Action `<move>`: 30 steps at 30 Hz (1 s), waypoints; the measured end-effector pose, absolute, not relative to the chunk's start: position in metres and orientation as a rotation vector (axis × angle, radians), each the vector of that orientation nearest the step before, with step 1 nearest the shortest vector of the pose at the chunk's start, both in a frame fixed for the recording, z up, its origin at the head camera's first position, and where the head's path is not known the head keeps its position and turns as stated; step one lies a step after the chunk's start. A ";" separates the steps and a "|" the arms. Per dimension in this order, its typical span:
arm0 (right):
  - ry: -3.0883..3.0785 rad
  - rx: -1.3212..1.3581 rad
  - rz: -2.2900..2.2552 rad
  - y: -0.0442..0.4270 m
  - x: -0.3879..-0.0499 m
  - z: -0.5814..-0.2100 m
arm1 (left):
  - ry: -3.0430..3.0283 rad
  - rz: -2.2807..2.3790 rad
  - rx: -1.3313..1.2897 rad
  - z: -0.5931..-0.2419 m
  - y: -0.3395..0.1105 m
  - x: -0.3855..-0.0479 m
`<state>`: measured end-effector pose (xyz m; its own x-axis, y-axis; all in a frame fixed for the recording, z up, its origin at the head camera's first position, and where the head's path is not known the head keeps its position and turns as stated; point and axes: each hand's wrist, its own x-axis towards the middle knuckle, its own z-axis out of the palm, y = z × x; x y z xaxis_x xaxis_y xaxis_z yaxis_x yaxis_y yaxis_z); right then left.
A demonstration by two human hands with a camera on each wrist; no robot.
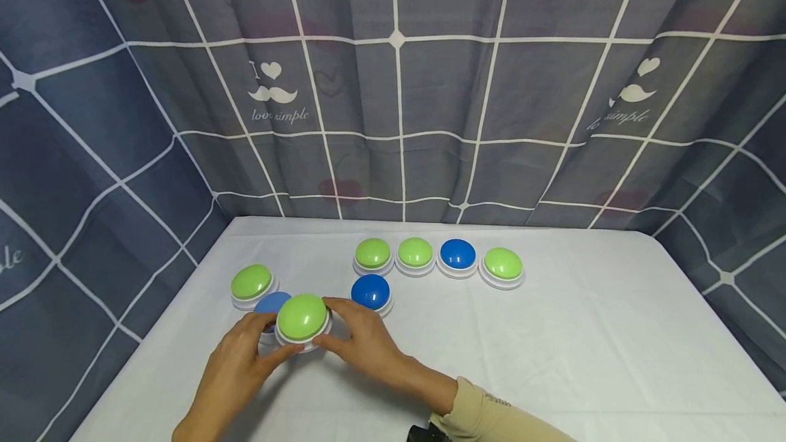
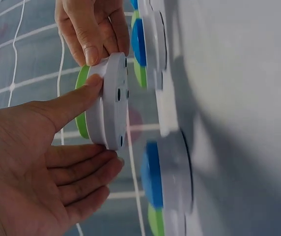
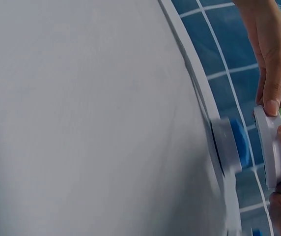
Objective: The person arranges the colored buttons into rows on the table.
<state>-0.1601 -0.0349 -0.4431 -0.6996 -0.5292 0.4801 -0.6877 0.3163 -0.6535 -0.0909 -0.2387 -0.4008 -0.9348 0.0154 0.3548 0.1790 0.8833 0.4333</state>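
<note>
Your left hand (image 1: 236, 363) and right hand (image 1: 368, 346), both part-open, pinch a round green-domed, white plastic button (image 1: 301, 319) above the white tabletop (image 1: 583, 333). Looks like a two-handed carry; next move probably calls for a level set-down, clear of the round blue-domed, white plastic button (image 1: 273, 301) just beyond your left hand. No containers visible.

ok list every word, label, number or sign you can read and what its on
"I" with heart and moustache, "love simple": dark grey white-gridded fabric curtain, left of centre
"lo simple": same curtain, right, broken by a fold, heart and moustache above
"le": curtain's far left edge, cut off
Beige fabric sleeve: print too small to read
Round green and blue push buttons: none visible
</note>
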 end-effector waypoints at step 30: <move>-2.434 0.663 1.257 0.091 -0.175 -0.446 | -2.708 -0.649 -0.655 -0.403 -0.130 -0.173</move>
